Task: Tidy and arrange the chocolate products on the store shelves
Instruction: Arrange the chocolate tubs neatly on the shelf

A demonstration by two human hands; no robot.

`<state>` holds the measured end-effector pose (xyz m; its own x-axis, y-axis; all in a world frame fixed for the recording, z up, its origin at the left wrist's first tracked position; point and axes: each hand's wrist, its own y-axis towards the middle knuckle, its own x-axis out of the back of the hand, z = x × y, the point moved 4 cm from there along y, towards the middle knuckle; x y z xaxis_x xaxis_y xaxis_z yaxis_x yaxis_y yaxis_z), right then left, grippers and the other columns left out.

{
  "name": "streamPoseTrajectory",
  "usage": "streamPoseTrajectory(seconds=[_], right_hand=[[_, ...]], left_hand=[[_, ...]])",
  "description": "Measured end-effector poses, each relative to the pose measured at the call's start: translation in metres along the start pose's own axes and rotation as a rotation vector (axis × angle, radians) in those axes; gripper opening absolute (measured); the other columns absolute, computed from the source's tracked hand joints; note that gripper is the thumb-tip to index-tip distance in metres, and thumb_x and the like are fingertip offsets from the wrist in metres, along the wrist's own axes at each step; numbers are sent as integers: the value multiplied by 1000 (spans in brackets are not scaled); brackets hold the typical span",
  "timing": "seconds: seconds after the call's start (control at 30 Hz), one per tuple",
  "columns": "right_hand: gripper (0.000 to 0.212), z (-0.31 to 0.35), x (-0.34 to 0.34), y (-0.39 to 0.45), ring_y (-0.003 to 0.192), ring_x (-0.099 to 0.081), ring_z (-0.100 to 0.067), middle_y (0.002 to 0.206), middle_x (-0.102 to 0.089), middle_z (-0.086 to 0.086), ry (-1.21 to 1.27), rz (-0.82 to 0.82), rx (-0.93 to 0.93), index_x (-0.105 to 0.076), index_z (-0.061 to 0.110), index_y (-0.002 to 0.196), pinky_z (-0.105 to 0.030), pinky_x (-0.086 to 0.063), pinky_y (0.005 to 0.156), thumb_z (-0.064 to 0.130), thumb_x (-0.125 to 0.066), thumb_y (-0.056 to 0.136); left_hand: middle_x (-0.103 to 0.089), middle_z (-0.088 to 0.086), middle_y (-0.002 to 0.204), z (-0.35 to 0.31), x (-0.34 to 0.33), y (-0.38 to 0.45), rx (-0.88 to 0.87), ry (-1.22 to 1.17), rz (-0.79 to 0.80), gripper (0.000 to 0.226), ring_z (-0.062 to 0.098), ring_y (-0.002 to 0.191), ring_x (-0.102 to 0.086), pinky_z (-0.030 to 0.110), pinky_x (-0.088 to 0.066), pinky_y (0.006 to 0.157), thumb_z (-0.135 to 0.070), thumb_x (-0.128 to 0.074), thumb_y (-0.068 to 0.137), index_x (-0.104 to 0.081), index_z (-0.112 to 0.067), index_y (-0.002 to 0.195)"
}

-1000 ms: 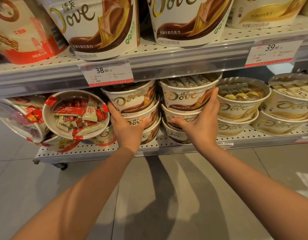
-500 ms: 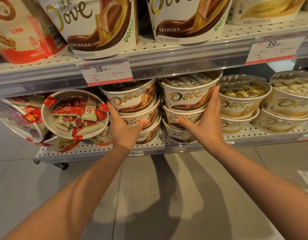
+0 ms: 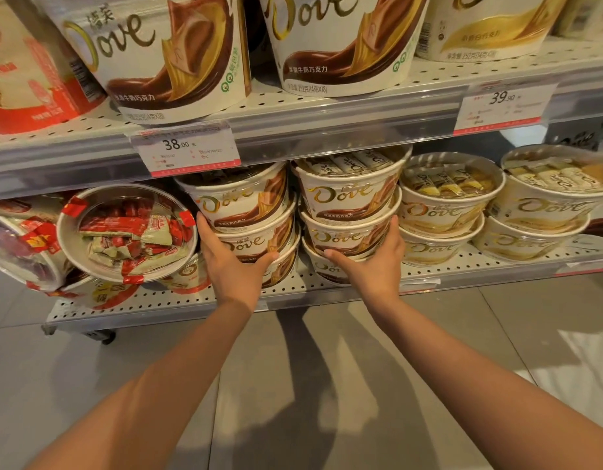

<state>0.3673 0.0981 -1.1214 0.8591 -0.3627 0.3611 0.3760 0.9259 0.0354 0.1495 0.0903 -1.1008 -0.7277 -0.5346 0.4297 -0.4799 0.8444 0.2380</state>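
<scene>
Two stacks of brown-and-white Dove chocolate tubs stand side by side on the lower shelf (image 3: 327,288). My left hand (image 3: 232,266) presses the left stack (image 3: 239,203) at its middle tub, fingers straight up its left side and thumb across the front. On the right stack (image 3: 347,196), my right hand (image 3: 374,269) presses the middle tub, fingers up the right side and thumb on the front. Both stacks are three tubs high and stand close together.
A round tub of red-wrapped sweets (image 3: 127,232) lies tipped on its side to the left, with more red tubs behind it. Two stacks of yellow Dove tubs (image 3: 442,212) (image 3: 548,206) stand to the right. Large Dove tubs (image 3: 164,56) fill the upper shelf, above price tags (image 3: 186,149).
My right hand has slid down from the top tub of the right stack to the middle one. My left hand stays on the left stack.
</scene>
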Motion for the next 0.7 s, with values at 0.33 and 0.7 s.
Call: streamPoseTrajectory(seconds=[0.33, 0.7], right_hand=[[123, -1, 3, 10, 137, -27, -27, 151, -18, -10, -48, 54, 51, -9, 22, 149, -37, -30, 108, 38, -88, 56], [116, 9, 2, 0, 140, -22, -29, 153, -15, -11, -68, 22, -34, -7, 21, 149, -43, -28, 110, 31, -85, 63]], left_hand=[[-26, 3, 152, 2, 3, 4, 29, 4, 11, 125, 20, 140, -24, 38, -24, 113, -15, -87, 60, -1, -29, 148], [-27, -6, 151, -2, 18, -6, 29, -121, 263, 121, 14, 138, -29, 45, -29, 113, -12, -83, 66, 2, -35, 148]])
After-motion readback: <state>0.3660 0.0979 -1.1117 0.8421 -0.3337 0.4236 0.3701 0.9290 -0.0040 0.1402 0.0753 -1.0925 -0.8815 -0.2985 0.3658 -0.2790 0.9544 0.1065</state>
